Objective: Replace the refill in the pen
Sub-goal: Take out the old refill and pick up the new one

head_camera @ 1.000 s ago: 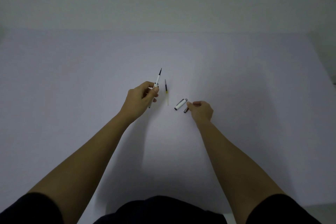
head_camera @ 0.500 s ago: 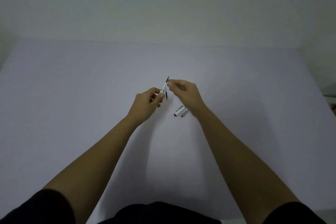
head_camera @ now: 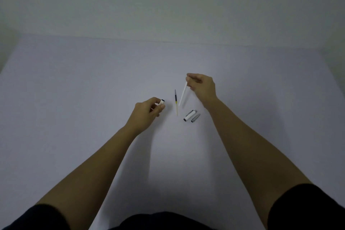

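My left hand (head_camera: 149, 111) grips the white pen barrel (head_camera: 161, 101), whose open dark end points up and to the right past my fingers. My right hand (head_camera: 202, 86) pinches one end of a thin pale refill (head_camera: 183, 95), which hangs slanted down to the left above the table. A second refill (head_camera: 176, 101), dark at its far end with a yellow band and a pale tail, lies flat between my hands. The white pen cap (head_camera: 190, 115) and a small grey tip piece (head_camera: 195, 118) lie side by side just right of it.
The work surface is a plain pale table (head_camera: 74, 89) that ends at a light wall (head_camera: 168, 5) at the back. My forearms and dark sleeves fill the lower part of the view.
My right hand has drawn the pale refill out of the barrel and moved up and right with it. My left hand keeps the barrel, which now has no refill sticking out of it.
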A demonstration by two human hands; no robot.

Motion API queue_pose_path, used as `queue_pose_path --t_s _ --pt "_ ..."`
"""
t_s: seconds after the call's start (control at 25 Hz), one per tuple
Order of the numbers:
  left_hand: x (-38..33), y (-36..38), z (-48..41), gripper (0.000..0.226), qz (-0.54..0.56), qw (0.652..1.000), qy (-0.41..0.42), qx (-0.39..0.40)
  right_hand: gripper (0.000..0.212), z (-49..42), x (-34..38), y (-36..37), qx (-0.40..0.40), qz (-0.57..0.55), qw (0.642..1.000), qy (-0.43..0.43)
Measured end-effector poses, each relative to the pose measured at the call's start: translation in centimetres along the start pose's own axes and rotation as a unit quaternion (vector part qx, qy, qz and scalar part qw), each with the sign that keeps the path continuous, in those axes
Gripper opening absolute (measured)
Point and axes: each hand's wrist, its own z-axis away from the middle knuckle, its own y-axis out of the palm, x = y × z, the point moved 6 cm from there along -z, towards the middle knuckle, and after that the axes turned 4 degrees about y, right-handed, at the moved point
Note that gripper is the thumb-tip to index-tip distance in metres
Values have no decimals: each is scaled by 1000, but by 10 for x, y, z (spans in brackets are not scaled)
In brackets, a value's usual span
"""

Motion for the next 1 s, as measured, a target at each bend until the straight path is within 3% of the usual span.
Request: queue_pose_path --t_s 0.16,0.36,0.8,1.0 --pt "2 -12 -23 17 1 1000 1 -15 27 -22 -25 13 -5 147 989 -3" --pt "4 -16 -46 21 -11 1000 6 -17 28 -44 -44 28 -15 246 969 14" --pt "14 -15 -54 20 -3 1000 -5 -20 22 -45 -48 35 -43 278 959 10" --pt "12 -15 -51 22 -5 1000 -2 -21 19 -32 -44 56 15 326 945 -16"
